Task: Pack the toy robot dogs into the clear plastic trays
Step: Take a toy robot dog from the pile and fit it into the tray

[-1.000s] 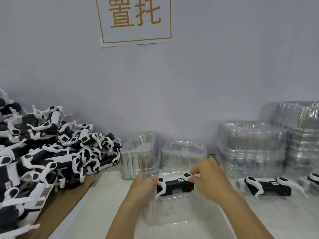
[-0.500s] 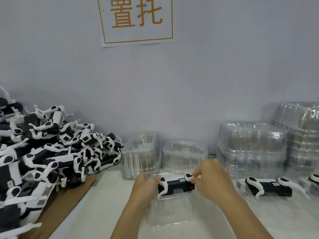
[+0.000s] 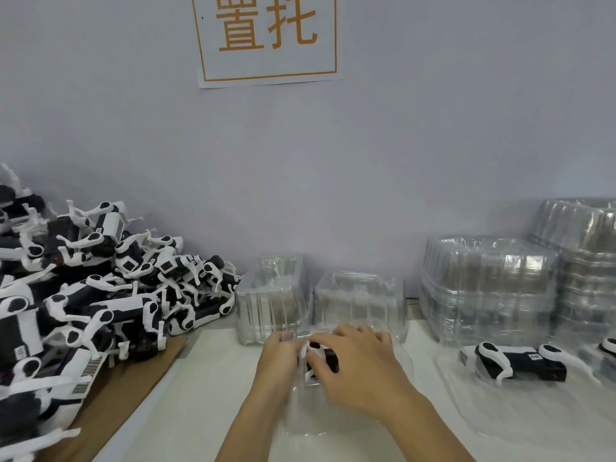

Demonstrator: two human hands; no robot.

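A pale grey wall fills the background, a white paper sign (image 3: 268, 38) with orange characters taped up high, and below it a white work surface (image 3: 213, 388) runs across. Far left, there's the heap of toy robot dogs (image 3: 100, 291), black bodies and white legs all tangled, spilling onto a brown cardboard sheet (image 3: 123, 391). Moving right, two short stacks of empty clear trays (image 3: 273, 298) stand against the wall. Now to the action, dead centre and near: both hands are close together over one clear plastic tray (image 3: 306, 415). The left hand (image 3: 278, 358) is curled at the left end of a toy dog (image 3: 320, 356), fingers seemingly gripping a white leg, and the right hand (image 3: 363, 371) lies over the top of it, thumb and fingers wrapped on the black body, covering most of it. The dog sits at the far end of that tray, and it looks like the seating step, pressing the toy down into its moulded pocket. Whether it's fully home, I can't tell; the hands hide it. Next up, I'd say, a firm even push, legs tucked so nothing catches the thin plastic, then let go and reach for another. Further right, a packed dog (image 3: 520, 361) lies in its own tray, well apart, and tall stacks of clear trays (image 3: 490, 288) rise at the far right.
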